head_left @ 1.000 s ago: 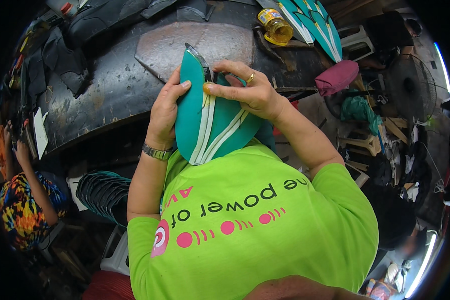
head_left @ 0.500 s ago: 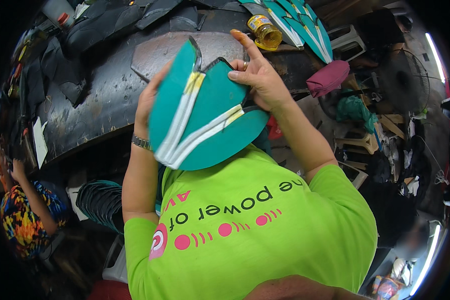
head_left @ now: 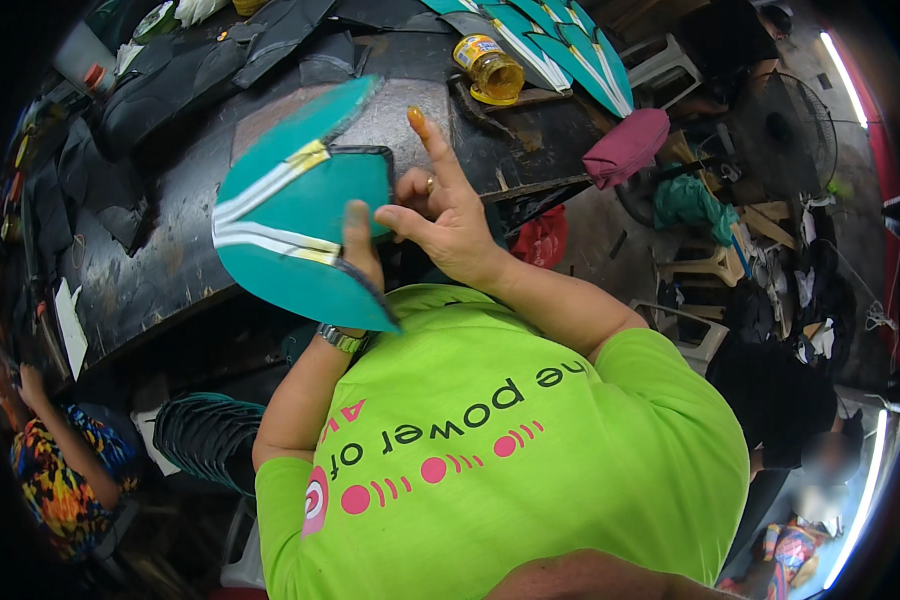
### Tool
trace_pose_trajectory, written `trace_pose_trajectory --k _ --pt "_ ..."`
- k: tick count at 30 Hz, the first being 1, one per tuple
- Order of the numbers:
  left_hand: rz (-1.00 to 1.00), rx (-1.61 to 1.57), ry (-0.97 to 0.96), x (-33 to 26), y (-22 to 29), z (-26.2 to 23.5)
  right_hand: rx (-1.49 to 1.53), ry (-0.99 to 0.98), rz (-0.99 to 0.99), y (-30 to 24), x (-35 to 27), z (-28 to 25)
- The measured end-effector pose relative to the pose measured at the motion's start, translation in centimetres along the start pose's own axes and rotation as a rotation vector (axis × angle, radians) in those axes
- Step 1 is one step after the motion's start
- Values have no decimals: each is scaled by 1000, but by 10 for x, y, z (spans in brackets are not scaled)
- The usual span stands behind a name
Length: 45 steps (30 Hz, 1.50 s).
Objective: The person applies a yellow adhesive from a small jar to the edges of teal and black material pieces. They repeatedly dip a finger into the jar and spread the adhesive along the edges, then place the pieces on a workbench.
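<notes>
A flat teal shaped piece with two white tape strips, yellow at their ends, and dark edging is held up over the table's near edge. My left hand grips it at its right side, thumb on top and the other fingers hidden beneath. My right hand is beside its dark-edged end, with the thumb tip at the edge. Its index finger stretches up, amber paste on the tip; the other fingers are curled, apart from the thumb. Beyond is an open jar of amber paste with a yellow label.
Similar teal pieces lie at the far right of the dark table. Black pieces cover its back left. A maroon cloth bundle sits at its right end. A stack of dark-edged pieces and another person's arm are at left.
The teal piece has turned and moved left. My left hand has shifted to its right side, and my right hand has moved left and down. The view has shifted slightly.
</notes>
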<state>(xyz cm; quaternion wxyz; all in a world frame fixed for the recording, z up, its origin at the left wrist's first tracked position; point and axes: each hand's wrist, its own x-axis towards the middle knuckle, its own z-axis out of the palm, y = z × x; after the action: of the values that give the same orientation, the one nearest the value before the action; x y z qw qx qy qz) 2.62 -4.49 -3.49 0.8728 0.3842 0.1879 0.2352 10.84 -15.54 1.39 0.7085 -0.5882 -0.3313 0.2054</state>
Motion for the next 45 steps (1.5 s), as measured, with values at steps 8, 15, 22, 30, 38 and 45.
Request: trace_pose_trajectory --k 8,15,22,30,38,45 --pt "193 46 107 3 29 -19 -1117 208 -24 -32 33 -107" --pt "133 99 -14 -9 26 -15 -1550 94 270 -23 60 -121" --pt "111 76 -15 -12 32 -16 -1449 80 -25 -51 38 -87" --pt "68 181 -92 -14 37 -10 -939 -267 -308 -28 27 -29" --pt "-125 -33 -156 -13 47 -13 -991 -328 -273 -15 26 -35" --pt "-214 -68 -203 -10 65 -9 -955 -430 -314 -26 35 -50"
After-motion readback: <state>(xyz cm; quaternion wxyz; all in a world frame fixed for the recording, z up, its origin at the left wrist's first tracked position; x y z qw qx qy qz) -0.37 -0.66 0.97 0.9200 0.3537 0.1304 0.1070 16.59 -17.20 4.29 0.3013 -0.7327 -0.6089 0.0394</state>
